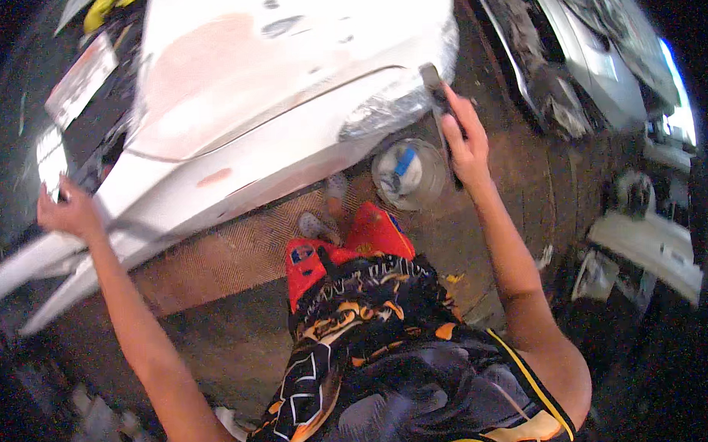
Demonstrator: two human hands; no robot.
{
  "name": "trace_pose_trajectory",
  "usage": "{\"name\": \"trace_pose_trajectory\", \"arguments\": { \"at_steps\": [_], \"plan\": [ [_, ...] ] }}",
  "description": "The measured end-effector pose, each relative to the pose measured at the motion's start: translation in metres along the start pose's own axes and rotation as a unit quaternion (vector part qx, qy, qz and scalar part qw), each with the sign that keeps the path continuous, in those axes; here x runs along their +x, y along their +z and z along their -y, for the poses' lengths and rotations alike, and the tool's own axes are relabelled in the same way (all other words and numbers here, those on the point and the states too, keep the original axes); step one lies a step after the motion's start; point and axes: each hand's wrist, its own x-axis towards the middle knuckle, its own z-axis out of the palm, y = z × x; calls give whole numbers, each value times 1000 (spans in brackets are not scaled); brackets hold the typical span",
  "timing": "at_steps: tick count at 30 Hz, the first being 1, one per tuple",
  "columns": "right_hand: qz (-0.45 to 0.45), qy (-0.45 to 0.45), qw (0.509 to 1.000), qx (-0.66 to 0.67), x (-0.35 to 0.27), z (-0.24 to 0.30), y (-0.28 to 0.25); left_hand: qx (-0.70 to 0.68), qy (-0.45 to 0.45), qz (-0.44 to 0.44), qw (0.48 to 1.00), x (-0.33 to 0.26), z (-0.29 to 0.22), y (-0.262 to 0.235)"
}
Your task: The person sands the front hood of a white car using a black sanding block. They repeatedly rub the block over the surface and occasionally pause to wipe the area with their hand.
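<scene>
the white car body panel (287, 91) is the landmark here, a broad sanded piece with a pinkish filler patch on its upper face and a small reddish spot on its lower flank. at the panel's far left end the left hand (67, 209) rests against its lower edge, fingers curled onto the rim, though the blur hides how firmly they grip. below the panel's middle, on the brown floor (215, 265), stand the person's feet in grey shoes (322, 214) and red shorts (347, 248). just under the panel's right end sits a round clear bucket (408, 174) with a blue-handled thing inside. at the panel's right edge the right hand (467, 143) is raised, its fingers clenched around a dark flat sanding block (437, 101) whose upper end touches the panel's rounded corner. well to the right of the panel lie grey car parts (598, 64).
</scene>
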Motion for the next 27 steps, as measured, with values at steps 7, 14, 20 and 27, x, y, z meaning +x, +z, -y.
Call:
{"name": "trace_pose_trajectory", "arguments": {
  "at_steps": [7, 14, 20, 27],
  "plan": [
    [-80, 584, 642, 491, -202, -139, -78, -373, -243, 45, 895, -61, -203, -103],
    [-31, 699, 568, 433, -279, -304, 5, -629, -122, 543, 542, -302, -535, -226],
    [89, 541, 836, -15, -406, -558, 144, -541, -555, 615, 144, -565, -732, -97],
    [-78, 558, 822, 80, -412, -610, 225, -457, -722, 501, 140, -757, -822, 94]
  ]
}}
